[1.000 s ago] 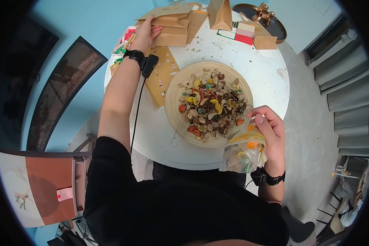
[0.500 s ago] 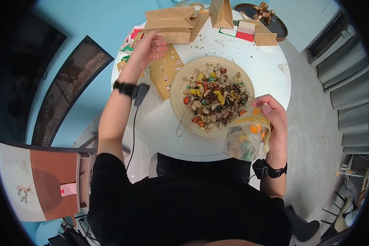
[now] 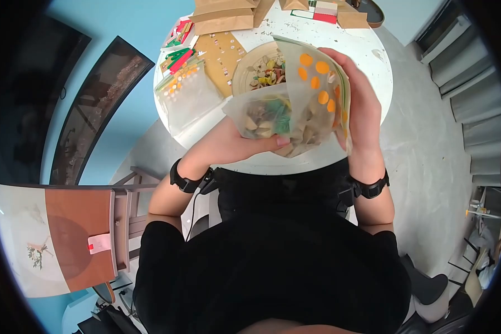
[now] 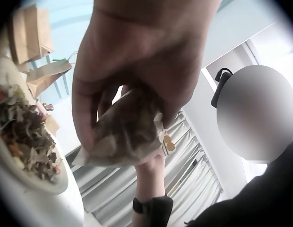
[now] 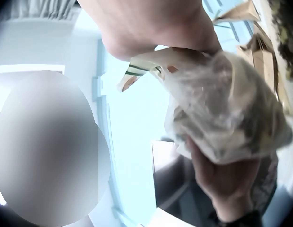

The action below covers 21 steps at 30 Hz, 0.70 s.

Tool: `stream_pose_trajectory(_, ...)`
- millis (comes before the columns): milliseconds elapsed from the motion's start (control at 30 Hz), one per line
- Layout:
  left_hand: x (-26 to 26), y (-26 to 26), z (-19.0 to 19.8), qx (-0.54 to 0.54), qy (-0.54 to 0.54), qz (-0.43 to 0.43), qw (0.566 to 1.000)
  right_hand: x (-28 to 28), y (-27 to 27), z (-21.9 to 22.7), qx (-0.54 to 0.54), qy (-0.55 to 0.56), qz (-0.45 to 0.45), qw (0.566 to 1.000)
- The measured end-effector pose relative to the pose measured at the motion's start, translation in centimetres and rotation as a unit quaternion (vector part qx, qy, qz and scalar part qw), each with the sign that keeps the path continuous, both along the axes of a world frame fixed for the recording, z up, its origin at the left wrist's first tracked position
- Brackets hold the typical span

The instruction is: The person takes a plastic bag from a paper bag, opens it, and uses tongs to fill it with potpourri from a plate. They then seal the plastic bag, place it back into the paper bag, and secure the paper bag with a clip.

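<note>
Both hands hold a frosted plastic zip bag (image 3: 312, 108) with orange dots, raised in front of the plate. Dried petals and a green piece show through its lower part. My left hand (image 3: 234, 142) grips the bag from below, thumb across its near side; in the left wrist view, fingers and thumb curl round the filled bottom (image 4: 127, 127). My right hand (image 3: 364, 106) grips the top by the zip edge, its fingers partly behind the plastic. Behind the bag, the round wooden plate (image 3: 240, 75) bears a pile of potpourri (image 3: 270, 72), largely covered in this view.
A flat zip bag (image 3: 192, 103) with orange dots lies at the table's left. Beside it are a gold sticker sheet (image 3: 220, 58) and red and green pieces (image 3: 178, 60). Brown paper bags (image 3: 225, 16) stand at the back; a printed card (image 3: 324, 12) lies near them.
My left hand has left the paper bags, come back towards the body and taken hold of the zip bag's bottom. The right hand has raised the bag and tilted it.
</note>
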<state>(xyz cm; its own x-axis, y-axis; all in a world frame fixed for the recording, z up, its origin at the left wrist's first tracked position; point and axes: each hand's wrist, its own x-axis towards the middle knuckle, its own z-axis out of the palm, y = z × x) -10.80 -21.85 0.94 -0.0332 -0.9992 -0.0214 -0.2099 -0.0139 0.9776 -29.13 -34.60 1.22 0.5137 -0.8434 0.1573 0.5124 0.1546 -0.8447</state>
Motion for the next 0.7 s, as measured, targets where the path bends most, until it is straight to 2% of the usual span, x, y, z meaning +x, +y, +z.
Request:
stream_pose_trajectory(33,-0.2,0.6,0.0,0.008,0.027,0.004,1.000,-0.4,0.1,0.2,-0.034,0.007,-0.001,0.999)
stream_pose_trajectory(67,-0.3,1.2,-0.2,0.015,0.055,0.008,0.998,-1.0,0.3,0.7,-0.112,0.098,-0.021,0.989)
stream_pose_trajectory(133,-0.1,2.3,-0.5,0.030,0.074,0.028,0.996,-2.1,0.5,1.6,-0.261,0.274,-0.056,0.924)
stream_pose_trajectory(267,0.9,4.5,-2.4,0.031,0.150,0.070,0.986,-4.0,-1.8,1.4,-0.255,0.322,-0.025,0.911)
stream_pose_trajectory(300,1.8,5.0,-5.2,-0.033,0.191,0.071,0.979,-4.5,-2.1,2.2,-0.211,0.336,0.038,0.917)
stream_pose_trajectory(400,-0.3,5.4,-4.8,-0.070,0.330,0.160,0.928,-5.5,-2.4,3.3,-0.179,0.314,0.111,0.926)
stream_pose_trajectory(433,-0.8,5.3,-5.1,-0.055,0.358,0.219,0.906,-5.7,-2.7,3.3,-0.173,0.285,0.134,0.933)
stream_pose_trajectory(500,1.2,6.2,-7.5,0.029,0.337,0.180,0.924,-6.0,-2.6,3.3,-0.157,0.206,0.185,0.948)
stream_pose_trajectory(567,0.5,6.6,-5.6,0.103,0.281,0.170,0.939,-6.2,-1.9,3.2,-0.145,0.155,0.221,0.952)
stream_pose_trajectory(667,-0.3,7.2,-3.7,0.077,0.068,0.218,0.971,-6.1,1.1,3.4,-0.140,0.138,0.267,0.944)
stream_pose_trajectory(700,-0.5,7.7,-3.5,0.029,0.054,0.256,0.965,-5.9,2.2,3.6,-0.142,0.146,0.289,0.935)
